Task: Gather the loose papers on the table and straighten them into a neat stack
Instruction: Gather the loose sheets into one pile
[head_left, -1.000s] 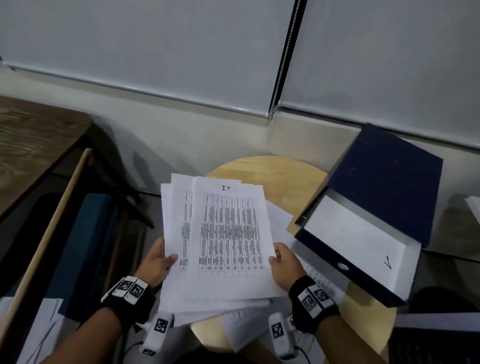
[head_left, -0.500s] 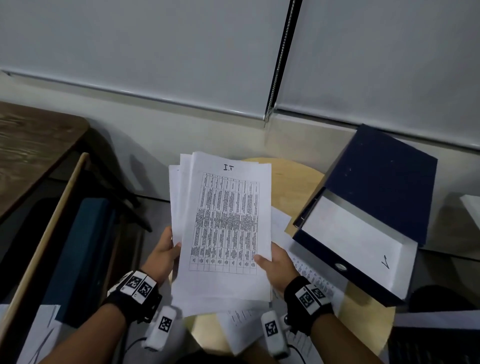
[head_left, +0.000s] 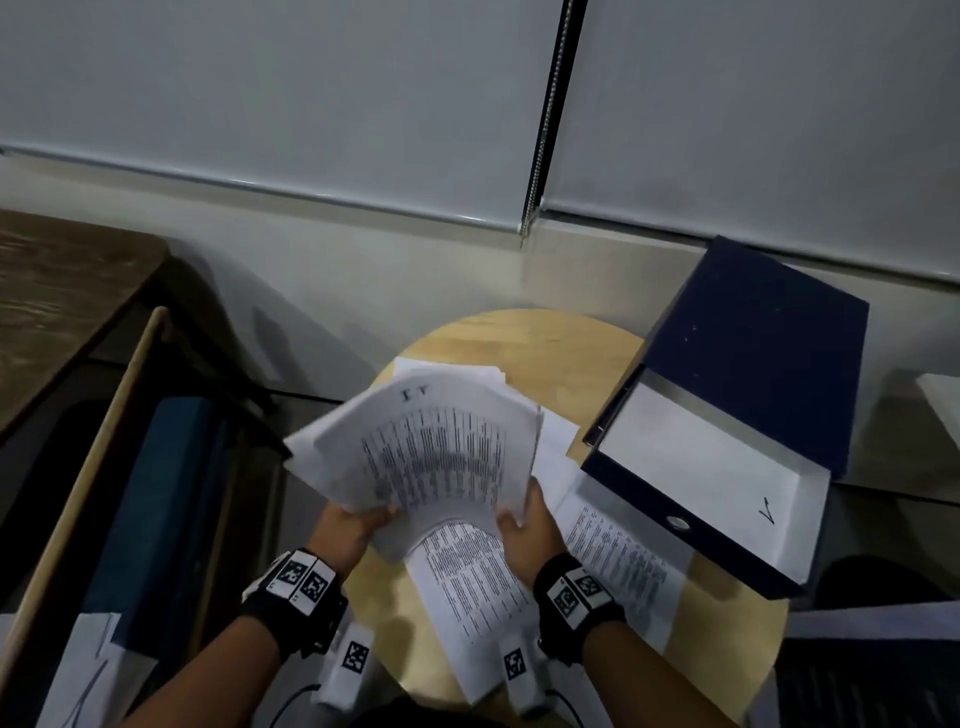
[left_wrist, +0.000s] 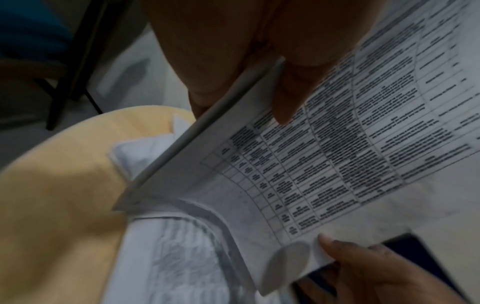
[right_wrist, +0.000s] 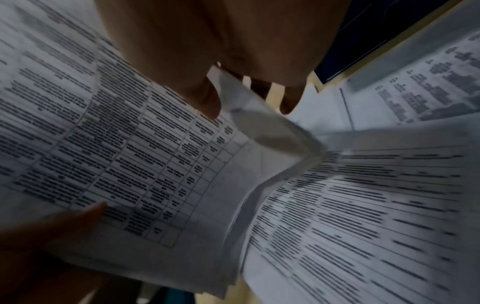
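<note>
A sheaf of printed papers (head_left: 441, 452) is held above the round wooden table (head_left: 524, 343) by both hands. The near left edge of the sheaf is gripped by the left hand (head_left: 353, 525), with the thumb laid on the printed top sheet and the fingers curled beneath, as is shown in the left wrist view (left_wrist: 298, 82). The near right corner is pinched by the right hand (head_left: 524, 519), thumb on top and fingers behind the sheets. The sheaf is tilted to the left, its far end fanned out and its edges uneven, and the top sheet is seen to carry a table of small text, blurred beyond reading. Its lower edge is bowed just above two loose printed sheets (head_left: 478, 587) that are left lying flat on the table, one directly under the hands and one (head_left: 618, 561) to the right of it. A further white sheet (head_left: 558, 441) is seen under the sheaf, beside a dark blue binder (head_left: 753, 374) that is propped open on the right side of the table, with its white inner face turned upward. A dark wooden desk (head_left: 62, 291) is seen at the far left
</note>
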